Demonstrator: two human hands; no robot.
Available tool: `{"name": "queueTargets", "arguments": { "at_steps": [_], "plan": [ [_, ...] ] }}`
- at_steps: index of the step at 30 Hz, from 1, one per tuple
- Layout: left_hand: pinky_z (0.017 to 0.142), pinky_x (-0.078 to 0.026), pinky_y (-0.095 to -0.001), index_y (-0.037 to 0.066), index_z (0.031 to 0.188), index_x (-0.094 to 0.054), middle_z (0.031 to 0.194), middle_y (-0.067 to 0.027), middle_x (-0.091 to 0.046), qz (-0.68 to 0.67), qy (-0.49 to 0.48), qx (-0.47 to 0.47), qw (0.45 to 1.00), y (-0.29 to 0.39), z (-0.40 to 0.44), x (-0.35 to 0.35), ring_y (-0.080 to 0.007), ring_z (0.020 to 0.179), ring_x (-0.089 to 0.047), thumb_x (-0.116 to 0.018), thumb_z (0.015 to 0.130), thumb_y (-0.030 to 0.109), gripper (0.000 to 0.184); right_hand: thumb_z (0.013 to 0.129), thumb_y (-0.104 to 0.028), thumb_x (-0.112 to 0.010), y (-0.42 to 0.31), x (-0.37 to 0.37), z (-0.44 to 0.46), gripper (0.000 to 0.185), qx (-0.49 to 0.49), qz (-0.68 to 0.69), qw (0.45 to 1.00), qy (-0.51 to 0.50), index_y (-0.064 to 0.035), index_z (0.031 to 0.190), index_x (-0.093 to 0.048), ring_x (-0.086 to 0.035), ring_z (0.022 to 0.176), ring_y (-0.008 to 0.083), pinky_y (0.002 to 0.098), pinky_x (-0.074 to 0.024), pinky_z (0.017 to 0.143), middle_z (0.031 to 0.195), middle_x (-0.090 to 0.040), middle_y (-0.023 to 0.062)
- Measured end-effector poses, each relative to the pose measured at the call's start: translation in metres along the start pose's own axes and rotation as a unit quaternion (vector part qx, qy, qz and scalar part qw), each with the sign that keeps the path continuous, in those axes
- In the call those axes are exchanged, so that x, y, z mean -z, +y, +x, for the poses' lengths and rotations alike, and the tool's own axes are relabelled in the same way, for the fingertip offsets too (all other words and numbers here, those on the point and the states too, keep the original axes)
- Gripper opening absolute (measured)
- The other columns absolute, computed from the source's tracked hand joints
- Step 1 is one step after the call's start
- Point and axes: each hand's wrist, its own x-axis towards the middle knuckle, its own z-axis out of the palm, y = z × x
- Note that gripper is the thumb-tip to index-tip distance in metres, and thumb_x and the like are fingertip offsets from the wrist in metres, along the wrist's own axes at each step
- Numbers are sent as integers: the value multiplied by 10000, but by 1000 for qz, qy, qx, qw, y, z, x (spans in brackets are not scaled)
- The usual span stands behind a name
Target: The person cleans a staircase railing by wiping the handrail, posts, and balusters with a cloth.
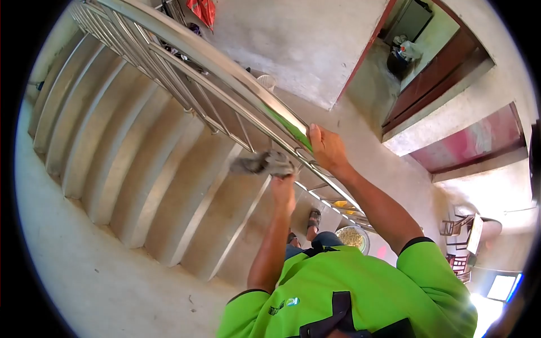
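Head view: the left hand [283, 187] grips a grey cloth [277, 163], bunched seemingly to fit one fist, on the stair side of the handrail [208, 56]; the right hand [328, 150] closes over that handrail, likely for steadiness. Farther off, steps [183, 217] run alongside.

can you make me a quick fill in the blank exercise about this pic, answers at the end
1. The left hand holds a cloth whose colour is ____.
2. The hand on the handrail is the person's ____ one.
3. In the picture, the stone-coloured steps lie to the ____ of both hands.
4. The person's shirt is bright ____.

Missing words: grey; right; left; green
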Motion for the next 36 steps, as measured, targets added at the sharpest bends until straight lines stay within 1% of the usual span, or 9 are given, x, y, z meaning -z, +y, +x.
{"name": "queueTargets", "arguments": {
  "at_steps": [2, 5, 8, 13, 17, 21, 27, 30, 36],
  "plan": [
    [979, -442, -308, 68, 1320, -537, 1254, -19, -594, 51, -14, 115, 992, -63, 1, 9, -138, 1118, -559, -632, 888, -14, 450, 1024, -468, -293, 0, 1, -2, 516, 12, 6, 1000, -2, -103, 890, -632, -618, 816, 414, 489, -467, 751, 809, -644, 190],
    [848, -462, -284, 48, 1157, -598, 1082, -20, -617, 86, 48, 24, 995, -131, 19, 4, -142, 967, -575, -474, 784, -139, 436, 1024, -474, -327, 4, -1, -1, 529, 40, 26, 999, 11, -58, 847, -601, -589, 700, 384, 452, -453, 685, 706, -581, 191],
    [770, -472, -279, 44, 1182, -581, 1021, -24, -621, 17, 97, 108, 989, -136, 41, 5, -149, 875, -578, -475, 775, -124, 453, 1024, -476, -334, 5, -2, 1, 520, 41, 43, 998, 9, -64, 858, -606, -594, 716, 387, 455, -455, 684, 724, -592, 189],
    [551, -371, -252, 102, 943, -522, 860, -8, -580, 21, 105, 203, 973, -115, 54, 7, -101, 730, -532, -589, 751, -86, 277, 1017, -464, -357, 7, 2, 2, 491, 43, 69, 996, -22, -76, 874, -620, -599, 764, 404, 471, -464, 703, 788, -625, 188],
    [565, -365, -262, 153, 985, -534, 937, 3, -596, 47, 67, 199, 976, -100, 55, 29, -95, 735, -526, -646, 746, -51, 334, 1007, -450, -382, 30, 12, 1, 472, 100, 147, 982, -56, -68, 878, -629, -607, 814, 410, 485, -472, 730, 863, -645, 202],
    [638, -370, -277, 187, 1013, -546, 1016, 10, -605, 104, 53, 189, 975, -71, 42, 6, -94, 785, -534, -693, 740, -24, 375, 1006, -465, -366, 94, 23, -34, 496, 42, 145, 987, -55, -65, 906, -642, -616, 849, 412, 485, -479, 766, 912, -658, 209],
    [817, -437, -294, 94, 1073, -588, 1050, -8, -628, 212, -33, 178, 960, -74, 62, 25, -127, 930, -578, -680, 763, -25, 345, 993, -571, -248, 229, 45, -147, 675, -288, -64, 954, -56, -96, 899, -718, -638, 951, 435, 489, -481, 872, 914, -698, 204],
    [660, -421, -261, 92, 1026, -570, 970, 18, -600, 259, -104, 144, 949, -82, 77, 38, -106, 814, -553, -625, 771, -23, 285, 973, -616, -259, 252, 39, -154, 701, -287, -43, 957, -31, -102, 883, -728, -642, 941, 428, 486, -482, 878, 903, -699, 202],
    [831, -451, -273, -18, 1016, -646, 1009, -35, -645, 277, -87, 121, 949, -76, 71, 21, -133, 902, -581, -631, 793, -8, 224, 953, -644, -285, 262, 36, -150, 736, -279, -46, 959, -21, -65, 770, -701, -648, 842, 386, 459, -484, 826, 783, -680, 175]
  ]
}}
